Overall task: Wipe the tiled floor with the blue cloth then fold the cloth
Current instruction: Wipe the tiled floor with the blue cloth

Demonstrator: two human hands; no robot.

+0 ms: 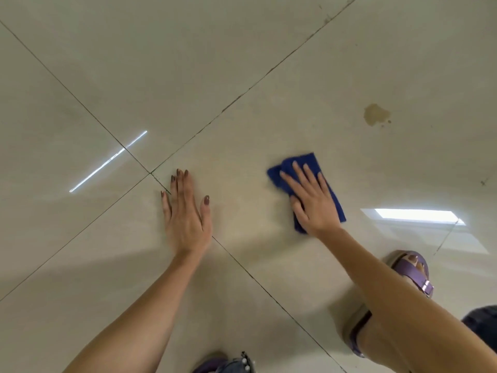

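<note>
Both our hands lie flat with fingers spread: the left hand (185,211) on bare floor (242,63) at centre, the right hand (312,200) pressing the cloth (301,161) right of centre.

Even, bright indoor light on a glossy tiled floor (242,63).
Two white glare patches reflect at left and right; soft arm shadows fall lower left; grout lines bow toward the edges, and the picture is slightly soft.

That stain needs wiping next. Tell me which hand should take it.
Right. The right hand already presses flat on the cloth, and the stain lies just beyond it; the left hand is bare, braced on the floor.
</note>
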